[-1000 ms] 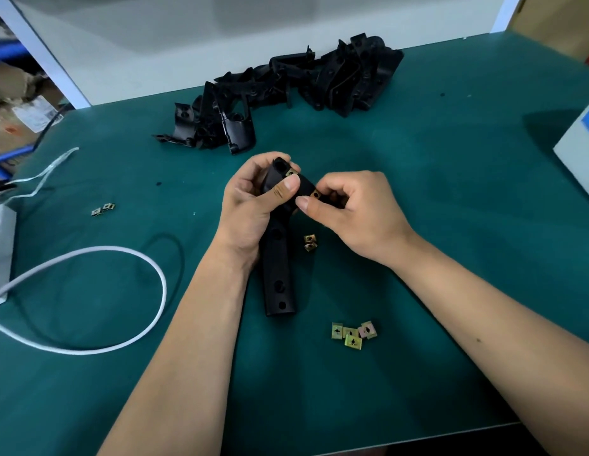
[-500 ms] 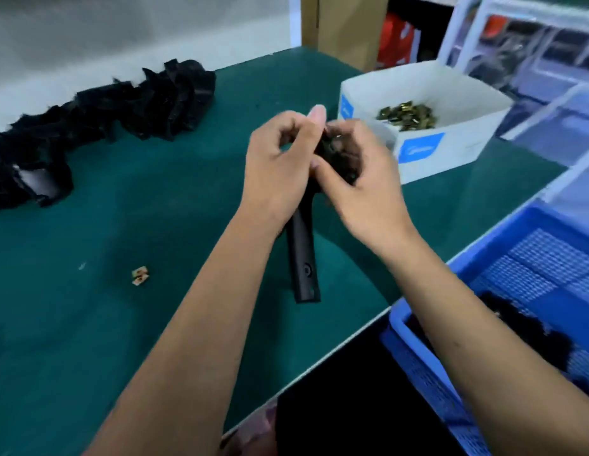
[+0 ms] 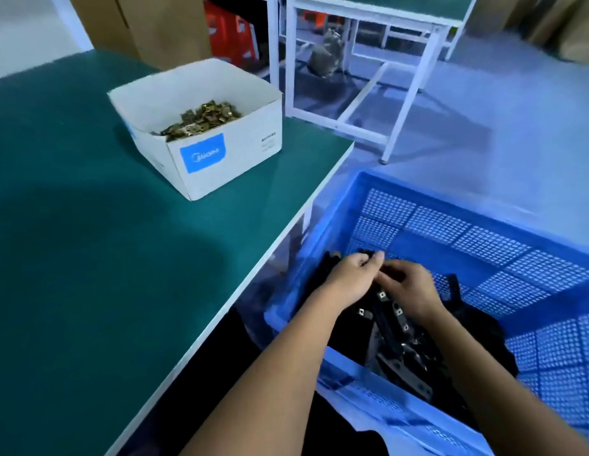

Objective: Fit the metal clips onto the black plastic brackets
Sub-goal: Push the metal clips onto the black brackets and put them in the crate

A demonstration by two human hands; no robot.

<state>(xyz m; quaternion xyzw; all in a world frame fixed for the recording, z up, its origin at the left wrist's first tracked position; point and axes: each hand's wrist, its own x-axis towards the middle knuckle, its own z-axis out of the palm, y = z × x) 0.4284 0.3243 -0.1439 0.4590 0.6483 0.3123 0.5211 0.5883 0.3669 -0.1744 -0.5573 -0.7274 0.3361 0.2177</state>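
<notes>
Both my hands are down inside a blue crate (image 3: 457, 205) beside the table. My left hand (image 3: 347, 279) and my right hand (image 3: 410, 289) meet with curled fingers at the upper end of a long black bracket (image 3: 390, 315). Small metal clips show along its length. It lies slanted over a pile of other black brackets (image 3: 415, 360) in the crate's near corner. Motion blur hides the exact finger hold. A white cardboard box (image 3: 227, 159) on the table holds a heap of brass-coloured metal clips (image 3: 202, 118).
The green table (image 3: 105, 274) lies to the left, its white edge running diagonally past the crate. Beyond it a white table frame (image 3: 408, 93) stands on the grey floor, with cardboard cartons and red bins behind.
The view swung right from the table to the crate. Both hands carried the bracket off the table and lowered it into the blue crate onto the other brackets.
</notes>
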